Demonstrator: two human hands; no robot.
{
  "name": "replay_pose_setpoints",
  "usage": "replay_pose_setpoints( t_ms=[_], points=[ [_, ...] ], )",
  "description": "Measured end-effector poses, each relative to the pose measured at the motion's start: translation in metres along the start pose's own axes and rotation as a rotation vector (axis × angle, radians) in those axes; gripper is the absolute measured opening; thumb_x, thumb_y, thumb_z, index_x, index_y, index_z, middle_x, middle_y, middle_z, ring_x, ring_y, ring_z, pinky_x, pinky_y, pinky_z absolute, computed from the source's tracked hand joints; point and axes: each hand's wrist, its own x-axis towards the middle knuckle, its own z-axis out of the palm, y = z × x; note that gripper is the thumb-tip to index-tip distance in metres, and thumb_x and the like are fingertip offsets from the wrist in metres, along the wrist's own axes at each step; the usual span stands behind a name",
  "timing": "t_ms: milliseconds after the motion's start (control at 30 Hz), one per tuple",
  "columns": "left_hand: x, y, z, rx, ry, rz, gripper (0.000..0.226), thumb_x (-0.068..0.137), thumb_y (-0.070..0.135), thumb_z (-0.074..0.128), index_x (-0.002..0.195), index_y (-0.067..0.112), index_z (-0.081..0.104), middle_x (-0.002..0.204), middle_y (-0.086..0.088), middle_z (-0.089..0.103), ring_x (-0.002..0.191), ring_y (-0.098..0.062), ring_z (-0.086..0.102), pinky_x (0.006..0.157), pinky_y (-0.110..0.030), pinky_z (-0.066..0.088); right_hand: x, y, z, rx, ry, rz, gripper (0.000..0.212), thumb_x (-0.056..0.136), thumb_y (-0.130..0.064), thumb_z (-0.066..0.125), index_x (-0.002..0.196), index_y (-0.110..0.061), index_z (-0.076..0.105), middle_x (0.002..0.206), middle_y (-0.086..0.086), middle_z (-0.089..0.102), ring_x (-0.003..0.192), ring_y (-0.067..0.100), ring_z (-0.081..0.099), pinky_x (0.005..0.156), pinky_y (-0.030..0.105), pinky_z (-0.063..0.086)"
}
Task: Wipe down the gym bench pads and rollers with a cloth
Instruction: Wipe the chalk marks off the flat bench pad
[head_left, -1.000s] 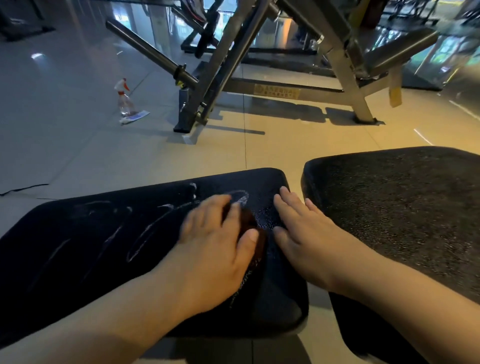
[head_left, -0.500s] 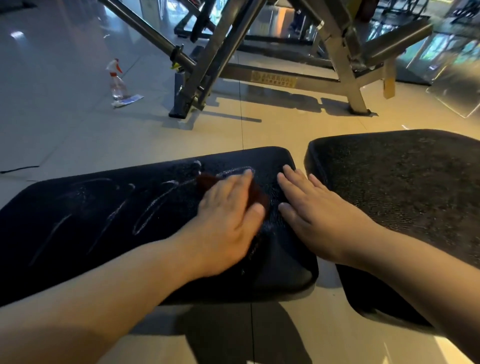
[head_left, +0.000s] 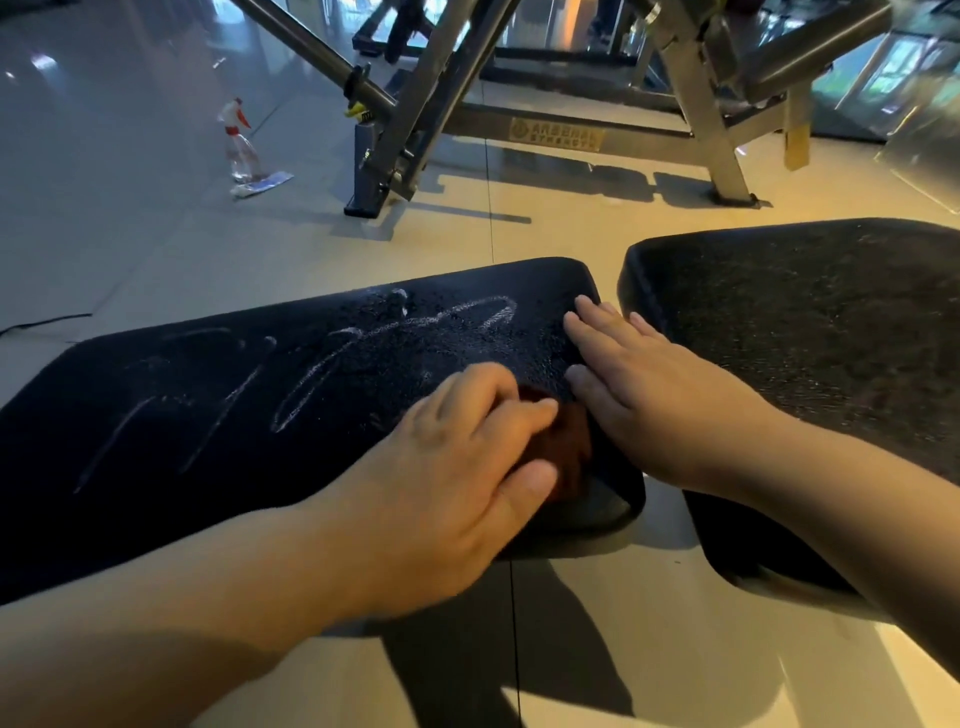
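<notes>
Two black bench pads lie side by side. The left pad (head_left: 208, 405) carries white streaks of wet cleaner; the right pad (head_left: 805, 322) looks speckled and dull. My left hand (head_left: 457, 467) grips a bunched dark red cloth (head_left: 566, 447) and presses it onto the left pad near its right, near corner. Most of the cloth is hidden under my fingers. With straight fingers, my right hand (head_left: 654, 395) lies flat on the right end of the same pad, just beside the cloth.
A spray bottle (head_left: 240, 145) with a red trigger stands on the tiled floor at the back left, a flat white packet (head_left: 262, 184) beside it. A steel machine frame (head_left: 415, 130) crosses the back. A thin cable (head_left: 41, 325) lies at far left.
My left hand slid the cloth away toward the pad's far edge, then back toward the near edge. My right hand stayed flat on the pad's right end.
</notes>
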Motion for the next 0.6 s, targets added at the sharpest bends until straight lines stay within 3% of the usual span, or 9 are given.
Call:
replay_pose_setpoints(
  t_ms=[100,267,400,500,600],
  points=[
    [-0.018,-0.018,-0.006,0.009,-0.01,-0.029,0.065,0.094,0.062,0.021,0.149,0.029,0.033,0.126,0.018,0.026,0.103,0.006,0.039,0.085,-0.013,0.038,-0.003,0.0,0.0,0.001,-0.005,0.006,0.06,0.105,-0.041,0.024,0.158,-0.02,0.005,0.166,0.0,-0.003,0.151,0.011,-0.005,0.116,0.022,-0.007],
    [0.023,-0.014,0.0,0.035,0.148,-0.259,0.058,0.094,0.057,0.023,0.138,0.022,0.039,0.119,0.005,0.031,0.103,-0.012,0.046,0.094,-0.037,0.049,-0.004,-0.005,0.003,0.011,0.036,0.024,0.057,0.106,-0.04,0.026,0.158,-0.022,0.01,0.166,-0.003,0.001,0.151,0.01,-0.002,0.122,0.029,-0.001],
    [0.01,0.004,0.001,-0.016,0.043,-0.068,0.063,0.092,0.062,0.025,0.147,0.033,0.027,0.124,0.013,0.022,0.101,-0.001,0.043,0.089,-0.023,0.049,-0.007,-0.011,0.001,0.138,0.097,0.024,0.052,0.105,-0.025,0.039,0.155,-0.021,0.026,0.164,-0.002,0.017,0.151,0.01,0.009,0.116,0.021,0.004],
    [-0.018,-0.012,-0.004,-0.02,-0.019,-0.027,0.065,0.09,0.068,0.02,0.148,0.039,0.023,0.128,0.021,0.021,0.1,0.006,0.042,0.08,-0.013,0.045,-0.011,-0.018,0.003,0.195,0.062,0.063,0.056,0.105,-0.027,0.038,0.157,-0.019,0.018,0.166,-0.004,0.006,0.151,0.007,0.0,0.111,0.015,-0.002],
    [-0.019,-0.047,-0.005,0.039,0.072,-0.179,0.069,0.09,0.064,0.018,0.149,0.032,0.031,0.131,0.015,0.025,0.104,0.003,0.034,0.099,-0.028,0.044,-0.008,-0.028,0.013,0.216,0.001,0.114,0.063,0.105,-0.036,0.033,0.158,-0.016,0.003,0.165,-0.004,-0.012,0.148,0.006,-0.016,0.109,0.016,-0.011]
  ],
)
